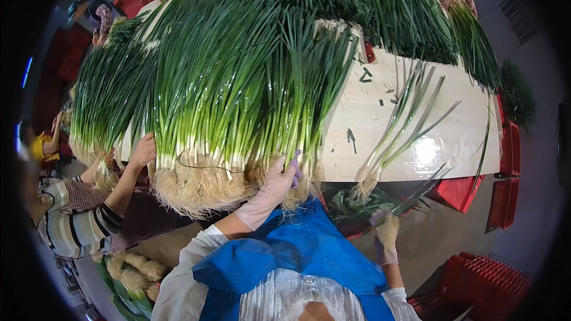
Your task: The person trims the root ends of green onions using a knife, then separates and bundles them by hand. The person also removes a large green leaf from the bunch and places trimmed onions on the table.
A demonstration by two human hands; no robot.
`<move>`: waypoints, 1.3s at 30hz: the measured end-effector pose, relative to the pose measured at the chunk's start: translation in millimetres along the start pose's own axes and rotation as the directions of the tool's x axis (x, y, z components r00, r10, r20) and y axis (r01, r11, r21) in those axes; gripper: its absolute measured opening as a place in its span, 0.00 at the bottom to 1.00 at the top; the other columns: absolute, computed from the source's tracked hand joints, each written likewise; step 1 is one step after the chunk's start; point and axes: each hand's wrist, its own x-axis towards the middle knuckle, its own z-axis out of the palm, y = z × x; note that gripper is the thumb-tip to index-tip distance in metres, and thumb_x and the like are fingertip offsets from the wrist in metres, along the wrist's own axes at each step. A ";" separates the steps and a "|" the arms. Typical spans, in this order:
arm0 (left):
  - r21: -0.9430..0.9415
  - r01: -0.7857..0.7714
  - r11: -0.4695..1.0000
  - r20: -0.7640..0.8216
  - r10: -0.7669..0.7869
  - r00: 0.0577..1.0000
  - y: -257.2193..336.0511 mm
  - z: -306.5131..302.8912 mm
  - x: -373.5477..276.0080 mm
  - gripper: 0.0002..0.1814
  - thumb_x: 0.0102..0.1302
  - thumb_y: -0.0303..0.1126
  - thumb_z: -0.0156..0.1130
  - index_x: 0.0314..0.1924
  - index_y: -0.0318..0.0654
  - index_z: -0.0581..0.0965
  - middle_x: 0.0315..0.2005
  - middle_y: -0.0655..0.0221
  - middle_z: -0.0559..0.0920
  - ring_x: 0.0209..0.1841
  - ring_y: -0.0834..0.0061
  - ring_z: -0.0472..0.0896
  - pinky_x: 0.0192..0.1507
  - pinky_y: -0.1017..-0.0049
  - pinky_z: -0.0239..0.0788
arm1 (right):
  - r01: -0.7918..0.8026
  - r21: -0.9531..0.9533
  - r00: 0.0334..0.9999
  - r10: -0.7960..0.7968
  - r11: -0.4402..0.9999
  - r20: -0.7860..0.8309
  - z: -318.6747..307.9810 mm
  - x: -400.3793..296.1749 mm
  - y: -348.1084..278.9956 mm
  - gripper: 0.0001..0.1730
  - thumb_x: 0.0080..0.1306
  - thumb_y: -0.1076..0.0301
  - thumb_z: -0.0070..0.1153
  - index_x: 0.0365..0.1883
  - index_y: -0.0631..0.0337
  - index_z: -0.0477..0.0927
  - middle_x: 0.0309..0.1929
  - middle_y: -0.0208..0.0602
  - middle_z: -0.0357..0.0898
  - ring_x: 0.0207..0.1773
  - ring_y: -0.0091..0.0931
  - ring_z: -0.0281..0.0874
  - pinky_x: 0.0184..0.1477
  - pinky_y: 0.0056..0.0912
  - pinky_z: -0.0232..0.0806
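A broad heap of green onions (214,98), roots toward me, covers the left and middle of the pale table (343,160). My left hand (280,176), in a thin pale glove, is closed around the lower stems of a few green onions (292,129) at the table's near edge. Off to the right, below the edge, my right hand (386,229), gloved too, grips some green leaves (408,200). Between the hands, a few separate green onions (392,138) lie on the table, with their roots over the edge. Cut leaf bits (366,75) are scattered farther back.
A co-worker's hands (143,149) handle onions close on my left; others work across the table. Red plastic crates (455,191) stand at the right, with stacked red crates (482,276) lower right. Loose leaves (357,207) lie below the near edge. Rooted bundles (134,276) sit lower left.
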 end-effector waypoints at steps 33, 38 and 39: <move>0.373 0.128 0.919 0.154 -0.197 0.968 -2.1 8.7 44.2 0.19 0.70 0.31 0.55 0.58 0.33 0.70 0.36 0.63 0.80 0.38 0.73 0.81 0.42 0.73 0.74 | 0.215 -0.342 0.821 0.021 0.915 0.571 211.8 36.6 -52.0 0.20 0.68 0.65 0.50 0.55 0.66 0.74 0.43 0.42 0.81 0.43 0.26 0.79 0.40 0.24 0.70; -0.128 0.269 0.954 0.268 -0.228 0.936 -9.8 -8.9 28.2 0.15 0.72 0.27 0.48 0.57 0.34 0.70 0.38 0.63 0.78 0.40 0.70 0.80 0.45 0.67 0.76 | 0.238 -0.321 0.847 -0.034 0.917 0.531 248.1 52.1 -52.3 0.22 0.67 0.61 0.53 0.55 0.66 0.73 0.44 0.44 0.81 0.44 0.30 0.79 0.39 0.30 0.71; -0.199 0.306 0.931 0.261 -0.250 0.932 -11.6 -10.6 28.3 0.15 0.73 0.26 0.48 0.57 0.34 0.70 0.38 0.63 0.77 0.40 0.69 0.80 0.45 0.67 0.76 | 0.362 -0.450 0.863 -0.111 0.817 0.492 253.1 55.7 -53.5 0.22 0.66 0.60 0.54 0.53 0.67 0.74 0.45 0.48 0.80 0.45 0.34 0.79 0.41 0.33 0.71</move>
